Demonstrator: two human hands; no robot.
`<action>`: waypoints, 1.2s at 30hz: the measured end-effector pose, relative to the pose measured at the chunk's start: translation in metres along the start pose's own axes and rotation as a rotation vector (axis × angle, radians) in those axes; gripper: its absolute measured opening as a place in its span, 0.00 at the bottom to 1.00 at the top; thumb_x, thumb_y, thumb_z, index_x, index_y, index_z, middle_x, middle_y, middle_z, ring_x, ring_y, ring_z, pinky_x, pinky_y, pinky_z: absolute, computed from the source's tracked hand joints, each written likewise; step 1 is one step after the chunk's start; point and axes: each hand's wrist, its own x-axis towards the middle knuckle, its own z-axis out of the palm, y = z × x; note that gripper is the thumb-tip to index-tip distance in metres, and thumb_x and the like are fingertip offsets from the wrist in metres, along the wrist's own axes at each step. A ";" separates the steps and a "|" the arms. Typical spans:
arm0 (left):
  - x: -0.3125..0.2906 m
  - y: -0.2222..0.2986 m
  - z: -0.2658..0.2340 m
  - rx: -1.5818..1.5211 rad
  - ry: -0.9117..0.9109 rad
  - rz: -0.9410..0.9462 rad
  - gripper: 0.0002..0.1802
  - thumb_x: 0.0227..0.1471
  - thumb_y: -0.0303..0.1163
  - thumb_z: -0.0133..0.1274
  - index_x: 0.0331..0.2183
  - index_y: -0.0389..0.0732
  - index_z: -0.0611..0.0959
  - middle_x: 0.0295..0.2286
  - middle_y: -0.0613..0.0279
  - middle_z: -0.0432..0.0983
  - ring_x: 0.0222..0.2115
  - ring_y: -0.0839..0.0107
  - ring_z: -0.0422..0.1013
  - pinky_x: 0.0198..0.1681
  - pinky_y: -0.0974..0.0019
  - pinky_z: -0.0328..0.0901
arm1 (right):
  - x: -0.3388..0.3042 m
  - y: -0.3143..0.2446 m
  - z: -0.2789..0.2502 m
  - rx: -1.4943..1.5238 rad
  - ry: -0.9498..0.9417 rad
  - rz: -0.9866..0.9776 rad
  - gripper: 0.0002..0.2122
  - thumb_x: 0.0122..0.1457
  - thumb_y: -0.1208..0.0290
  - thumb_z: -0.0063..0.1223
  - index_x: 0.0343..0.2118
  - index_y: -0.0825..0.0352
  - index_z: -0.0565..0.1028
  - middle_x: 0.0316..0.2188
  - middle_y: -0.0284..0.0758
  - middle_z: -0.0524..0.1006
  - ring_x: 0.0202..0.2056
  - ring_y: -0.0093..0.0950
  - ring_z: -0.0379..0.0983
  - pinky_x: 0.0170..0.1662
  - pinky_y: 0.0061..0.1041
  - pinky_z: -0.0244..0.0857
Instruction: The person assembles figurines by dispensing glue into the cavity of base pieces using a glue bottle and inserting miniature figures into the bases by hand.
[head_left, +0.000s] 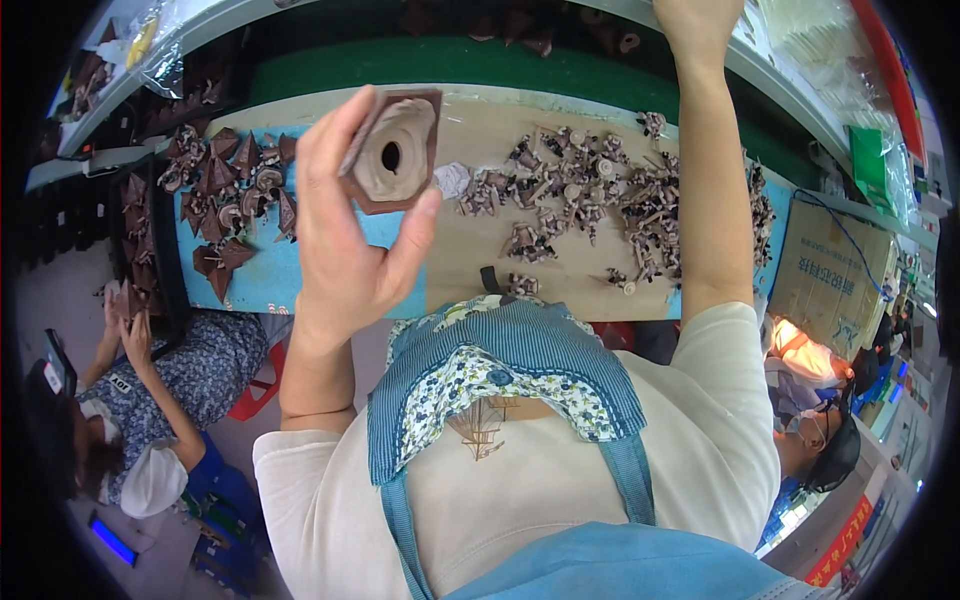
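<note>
My left hand (345, 225) is raised over the bench, thumb and fingers closed round a hollow brown angular piece (408, 178). Its beige inside and a dark hole in the middle face up toward me. My right arm reaches far forward past the bench; the right hand (697, 22) is cut off by the top edge, so its fingers are hidden. Left of the held piece lies a group of brown pointed pieces (222, 175). On the right, many small brown and beige figure-like parts (590, 180) are heaped, and a crumpled white scrap (452, 180) lies between.
The bench (450, 265) has tan board and blue sheeting. A shelf rail (110, 110) curves along the far left, with clear plastic bags (815, 50) at the right. A cardboard box (830, 270) stands right. A co-worker (150, 400) handles a brown piece on the left; another person (810, 430) sits right.
</note>
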 end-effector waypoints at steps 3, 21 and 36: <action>-0.011 -0.007 0.008 -0.007 0.234 0.012 0.37 0.39 0.20 0.61 0.51 0.31 0.62 0.49 0.43 0.62 0.46 0.58 0.67 0.47 0.63 0.65 | -0.042 0.004 -0.014 0.006 0.060 -0.201 0.17 0.51 0.78 0.54 0.45 0.72 0.69 0.36 0.40 0.74 0.37 0.26 0.71 0.43 0.25 0.64; 0.009 0.011 0.061 -0.234 0.537 0.228 0.40 0.35 0.20 0.66 0.42 0.45 0.54 0.46 0.44 0.60 0.49 0.49 0.64 0.48 0.59 0.67 | -0.250 0.114 0.018 -0.716 -1.204 -0.318 0.14 0.47 0.71 0.52 0.39 0.66 0.72 0.40 0.38 0.69 0.49 0.35 0.62 0.55 0.52 0.47; -0.010 0.012 0.056 -1.053 0.072 -0.472 0.40 0.36 0.20 0.63 0.51 0.34 0.60 0.45 0.54 0.65 0.46 0.70 0.65 0.50 0.64 0.61 | -0.165 -0.032 -0.086 1.188 -0.662 0.867 0.19 0.54 0.67 0.58 0.45 0.70 0.66 0.35 0.36 0.73 0.35 0.26 0.71 0.39 0.25 0.68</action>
